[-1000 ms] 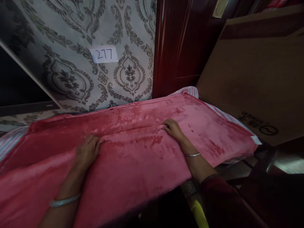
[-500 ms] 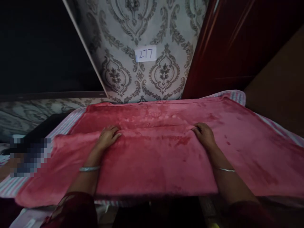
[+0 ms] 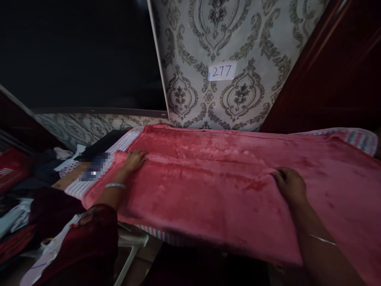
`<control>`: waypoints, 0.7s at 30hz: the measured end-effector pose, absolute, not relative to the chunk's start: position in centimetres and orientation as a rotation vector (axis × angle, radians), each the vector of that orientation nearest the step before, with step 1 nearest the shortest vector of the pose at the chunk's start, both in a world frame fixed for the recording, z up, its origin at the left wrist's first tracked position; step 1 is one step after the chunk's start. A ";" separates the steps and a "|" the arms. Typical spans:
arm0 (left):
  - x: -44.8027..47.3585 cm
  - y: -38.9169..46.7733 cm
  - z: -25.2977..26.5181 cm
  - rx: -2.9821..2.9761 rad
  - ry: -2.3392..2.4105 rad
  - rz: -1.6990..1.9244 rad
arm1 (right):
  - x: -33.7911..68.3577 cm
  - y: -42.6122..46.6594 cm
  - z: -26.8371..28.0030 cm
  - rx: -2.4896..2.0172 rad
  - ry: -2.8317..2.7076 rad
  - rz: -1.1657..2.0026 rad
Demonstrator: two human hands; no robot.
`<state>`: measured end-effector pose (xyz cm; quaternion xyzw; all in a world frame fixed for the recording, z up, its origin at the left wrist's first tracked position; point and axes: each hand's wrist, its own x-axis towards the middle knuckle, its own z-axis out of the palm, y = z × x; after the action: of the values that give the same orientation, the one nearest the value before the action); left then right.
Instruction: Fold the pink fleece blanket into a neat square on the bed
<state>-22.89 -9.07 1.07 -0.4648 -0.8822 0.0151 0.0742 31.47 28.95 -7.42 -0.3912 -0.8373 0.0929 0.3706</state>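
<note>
Pink fabric (image 3: pixel 205 194) is pinched by the curled right hand (image 3: pixel 291 184); the left hand (image 3: pixel 134 160) lies palm-down, grip unclear.

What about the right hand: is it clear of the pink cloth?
No, the right hand pinches the pink cloth at the fold running across it.

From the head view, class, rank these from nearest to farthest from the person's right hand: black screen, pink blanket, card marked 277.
1. Pink blanket: touching the right hand.
2. Card marked 277: on the patterned wall, ahead and left.
3. Black screen: farther left, past the card.
</note>
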 end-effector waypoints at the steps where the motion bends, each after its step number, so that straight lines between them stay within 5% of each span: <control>1: -23.0 -9.3 1.0 -1.368 -2.651 0.039 | 31.4 28.9 -7.4 -1.004 -2.149 0.231; 21: -18.2 -13.2 7.8 -1.041 -2.407 -0.142 | 31.3 27.1 -5.0 -1.086 -1.925 0.288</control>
<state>-18.20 -13.19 7.77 -0.3832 -0.8863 -0.0522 0.2549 31.30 27.12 -5.03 -0.4375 -0.7752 0.1160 0.4407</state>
